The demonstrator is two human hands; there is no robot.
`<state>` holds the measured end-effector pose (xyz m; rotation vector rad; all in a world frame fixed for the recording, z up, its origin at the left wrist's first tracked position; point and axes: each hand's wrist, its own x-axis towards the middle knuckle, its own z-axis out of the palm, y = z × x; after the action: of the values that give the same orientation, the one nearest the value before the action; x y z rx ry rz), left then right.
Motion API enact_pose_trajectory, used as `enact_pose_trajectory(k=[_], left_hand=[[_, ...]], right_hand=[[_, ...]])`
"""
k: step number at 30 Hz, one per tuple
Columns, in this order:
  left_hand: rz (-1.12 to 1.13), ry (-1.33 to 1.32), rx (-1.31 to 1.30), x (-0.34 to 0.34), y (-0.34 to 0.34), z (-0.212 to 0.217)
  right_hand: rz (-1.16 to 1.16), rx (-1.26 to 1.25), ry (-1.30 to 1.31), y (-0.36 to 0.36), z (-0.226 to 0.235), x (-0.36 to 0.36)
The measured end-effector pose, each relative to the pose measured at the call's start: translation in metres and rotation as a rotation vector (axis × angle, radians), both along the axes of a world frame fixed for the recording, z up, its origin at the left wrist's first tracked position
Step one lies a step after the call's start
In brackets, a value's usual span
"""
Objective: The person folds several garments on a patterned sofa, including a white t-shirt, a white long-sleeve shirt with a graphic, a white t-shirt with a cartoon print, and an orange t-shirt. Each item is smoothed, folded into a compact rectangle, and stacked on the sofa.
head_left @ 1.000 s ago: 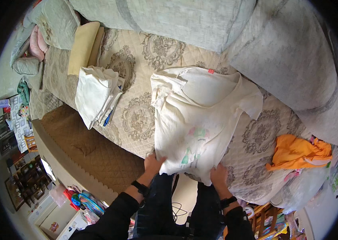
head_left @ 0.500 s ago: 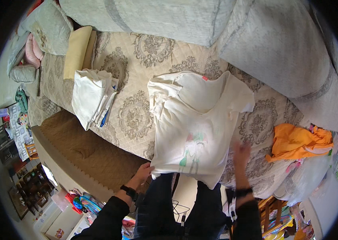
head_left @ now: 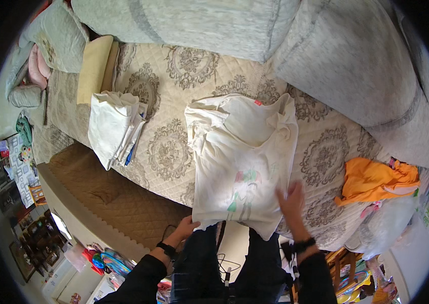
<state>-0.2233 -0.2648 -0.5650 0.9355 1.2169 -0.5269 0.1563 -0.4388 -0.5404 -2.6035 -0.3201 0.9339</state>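
Observation:
A white T-shirt with a faded green and red print lies spread over the seat, its neck away from me and its hem hanging at the front edge. Both sleeves are folded in onto the body. My left hand pinches the hem at the lower left corner. Beside the shirt's lower right edge is my right hand, slightly blurred, fingers apart and holding nothing. To the left lies a stack of folded white clothes, with a bit of blue showing at its side.
A patterned quilted cover spreads over the sofa, with grey cushions behind. Folded yellow cloth lies at the back left. On the right are an orange garment and clear plastic bags. A brown quilted surface sits lower left.
The right sleeve, spread outward before, is now folded in onto the shirt. My right hand has moved left, to the shirt's edge. My left hand stays at the hem corner.

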Motion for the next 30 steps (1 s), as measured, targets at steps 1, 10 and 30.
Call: enact_pose_trajectory(k=[1,10,30], left_hand=[[0.049,0.008,0.017,-0.003,-0.001,-0.001],[0.268,0.098,0.226,0.023,0.028,0.059],[0.207,-0.246,0.567,0.275,0.277,-0.023]], right_hand=[[0.005,-0.166,0.077,-0.028,-0.001,-0.031],[-0.698,0.249,0.514,-0.134,0.003,-0.083],[-0.485,0.516,0.119,0.105,-0.059,0.171]])
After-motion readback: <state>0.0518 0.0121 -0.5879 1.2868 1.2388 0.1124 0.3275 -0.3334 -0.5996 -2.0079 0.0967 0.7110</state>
